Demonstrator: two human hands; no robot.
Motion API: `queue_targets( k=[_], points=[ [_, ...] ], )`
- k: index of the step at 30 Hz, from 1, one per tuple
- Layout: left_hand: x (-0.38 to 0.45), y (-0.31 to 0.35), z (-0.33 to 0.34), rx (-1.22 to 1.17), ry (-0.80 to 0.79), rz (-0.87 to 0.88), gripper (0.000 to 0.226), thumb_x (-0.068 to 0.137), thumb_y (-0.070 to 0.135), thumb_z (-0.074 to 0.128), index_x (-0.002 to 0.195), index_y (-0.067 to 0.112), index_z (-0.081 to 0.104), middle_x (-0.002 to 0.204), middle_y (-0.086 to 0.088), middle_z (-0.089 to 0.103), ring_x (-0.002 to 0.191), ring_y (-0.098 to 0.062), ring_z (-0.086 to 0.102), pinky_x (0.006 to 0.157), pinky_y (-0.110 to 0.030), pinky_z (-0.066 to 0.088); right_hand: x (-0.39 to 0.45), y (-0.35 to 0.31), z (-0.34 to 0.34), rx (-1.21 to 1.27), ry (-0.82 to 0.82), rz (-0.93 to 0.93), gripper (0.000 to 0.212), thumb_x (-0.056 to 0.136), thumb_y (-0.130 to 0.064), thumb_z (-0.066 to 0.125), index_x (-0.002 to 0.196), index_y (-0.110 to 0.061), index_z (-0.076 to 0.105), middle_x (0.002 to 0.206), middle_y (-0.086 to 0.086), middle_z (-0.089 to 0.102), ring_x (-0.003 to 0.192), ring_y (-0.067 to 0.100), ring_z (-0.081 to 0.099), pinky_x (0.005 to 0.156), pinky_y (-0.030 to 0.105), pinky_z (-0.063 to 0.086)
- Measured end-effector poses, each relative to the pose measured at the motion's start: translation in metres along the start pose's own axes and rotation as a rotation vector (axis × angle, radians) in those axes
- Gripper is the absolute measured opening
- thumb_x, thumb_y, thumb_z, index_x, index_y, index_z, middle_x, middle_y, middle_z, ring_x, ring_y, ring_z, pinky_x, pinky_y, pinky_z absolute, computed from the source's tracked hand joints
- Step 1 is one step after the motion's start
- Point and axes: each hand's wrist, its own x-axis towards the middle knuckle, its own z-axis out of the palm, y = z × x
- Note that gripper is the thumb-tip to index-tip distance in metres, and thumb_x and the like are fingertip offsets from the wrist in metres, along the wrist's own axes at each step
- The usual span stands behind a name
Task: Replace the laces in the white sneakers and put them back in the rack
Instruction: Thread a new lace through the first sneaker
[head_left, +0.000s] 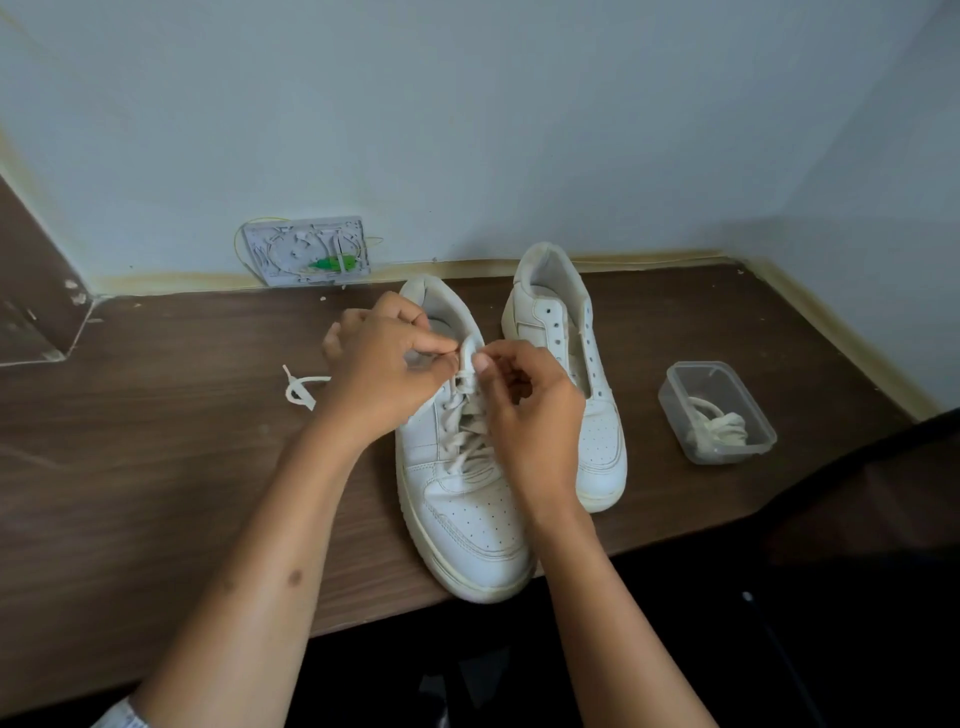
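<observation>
Two white sneakers stand on a brown wooden desk (156, 467). The near sneaker (467, 519) carries a white lace (467, 441) crossed through its eyelets, its toe at the desk's front edge. My left hand (384, 369) and my right hand (524, 410) meet over its tongue, each pinching the lace near the top eyelets. One end of that lace (301, 389) trails on the desk left of my left hand. The far sneaker (576, 374) stands to the right with bare eyelets.
A clear plastic tub (717, 413) holding a coiled white lace sits right of the sneakers. A grey wall box (306, 249) with a green part leans at the back wall. Walls close the desk at the back and right. Below the front edge it is dark.
</observation>
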Motion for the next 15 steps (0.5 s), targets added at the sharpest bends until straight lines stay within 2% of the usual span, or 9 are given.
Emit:
queue_targets(
  k=[2, 4, 5, 7, 8, 10, 12, 14, 15],
  points=[
    [-0.004, -0.004, 0.006, -0.009, 0.039, 0.074, 0.008, 0.085, 0.034, 0.071, 0.084, 0.042, 0.070, 0.105, 0.013, 0.054, 0.108, -0.017, 0.047, 0.112, -0.054, 0.021, 0.002, 0.001, -0.002, -0.021, -0.002, -0.036, 0.004, 0.093, -0.018, 0.066, 0.094, -0.016, 0.069, 0.082, -0.003, 0.066, 0.075, 0.009, 0.062, 0.066, 0.018, 0.048],
    [-0.010, -0.012, 0.010, -0.063, 0.079, 0.153, 0.018, 0.086, 0.038, 0.062, 0.095, 0.032, 0.076, 0.107, 0.013, 0.053, 0.103, -0.010, 0.052, 0.107, -0.057, 0.033, 0.002, 0.000, -0.006, -0.006, -0.005, -0.047, 0.003, 0.094, -0.015, 0.065, 0.093, -0.015, 0.067, 0.083, -0.005, 0.067, 0.077, 0.010, 0.063, 0.067, 0.020, 0.050],
    [-0.012, -0.016, 0.010, -0.101, 0.099, 0.178, 0.022, 0.088, 0.036, 0.061, 0.102, 0.028, 0.076, 0.108, 0.013, 0.052, 0.102, -0.005, 0.052, 0.105, -0.050, 0.039, 0.002, -0.002, -0.009, 0.008, 0.012, -0.038, 0.004, 0.094, -0.013, 0.064, 0.092, -0.015, 0.066, 0.083, -0.006, 0.067, 0.078, 0.009, 0.063, 0.067, 0.018, 0.050],
    [-0.021, -0.022, 0.004, -0.144, 0.149, 0.203, 0.021, 0.093, 0.024, 0.063, 0.111, 0.022, 0.074, 0.109, 0.009, 0.051, 0.100, 0.004, 0.051, 0.100, -0.022, 0.042, 0.004, -0.003, -0.016, 0.026, 0.111, 0.001, 0.007, 0.093, -0.010, 0.064, 0.090, -0.016, 0.065, 0.081, -0.009, 0.066, 0.077, 0.004, 0.061, 0.066, 0.015, 0.047],
    [-0.026, -0.024, 0.001, -0.140, 0.168, 0.197, 0.021, 0.093, 0.020, 0.064, 0.112, 0.020, 0.073, 0.109, 0.007, 0.052, 0.100, 0.008, 0.051, 0.094, -0.010, 0.039, 0.007, -0.002, -0.021, 0.036, 0.201, 0.030, 0.006, 0.092, -0.010, 0.064, 0.089, -0.015, 0.065, 0.081, -0.008, 0.065, 0.075, 0.003, 0.060, 0.068, 0.017, 0.048],
    [-0.036, -0.030, -0.004, -0.114, 0.169, 0.163, 0.025, 0.090, 0.021, 0.068, 0.114, 0.021, 0.072, 0.107, 0.009, 0.053, 0.100, 0.011, 0.051, 0.087, 0.000, 0.033, 0.013, 0.003, -0.035, 0.045, 0.401, 0.095, 0.002, 0.092, -0.011, 0.064, 0.090, -0.012, 0.065, 0.084, -0.003, 0.066, 0.077, 0.007, 0.060, 0.072, 0.027, 0.051],
    [-0.043, -0.032, -0.005, -0.104, 0.167, 0.123, 0.033, 0.085, 0.028, 0.073, 0.118, 0.025, 0.070, 0.109, 0.013, 0.053, 0.100, 0.011, 0.052, 0.084, 0.000, 0.035, 0.017, 0.005, -0.047, 0.024, 0.510, 0.134, 0.003, 0.092, -0.012, 0.062, 0.094, -0.011, 0.064, 0.092, 0.001, 0.064, 0.080, 0.006, 0.058, 0.077, 0.030, 0.052],
    [-0.051, -0.031, -0.003, -0.113, 0.204, 0.096, 0.041, 0.082, 0.031, 0.076, 0.121, 0.029, 0.066, 0.111, 0.013, 0.054, 0.099, 0.007, 0.055, 0.086, -0.009, 0.041, 0.017, 0.005, -0.051, -0.057, 0.487, 0.085, 0.009, 0.094, -0.011, 0.061, 0.103, -0.011, 0.062, 0.102, 0.002, 0.058, 0.081, 0.003, 0.055, 0.076, 0.023, 0.051],
    [-0.056, -0.029, 0.000, -0.123, 0.231, 0.085, 0.042, 0.081, 0.031, 0.076, 0.122, 0.029, 0.065, 0.111, 0.013, 0.054, 0.099, 0.003, 0.056, 0.087, -0.015, 0.044, 0.016, 0.004, -0.048, -0.098, 0.425, 0.030, 0.014, 0.095, -0.013, 0.061, 0.109, -0.011, 0.061, 0.107, 0.001, 0.056, 0.084, 0.007, 0.056, 0.076, 0.023, 0.050]
  ],
)
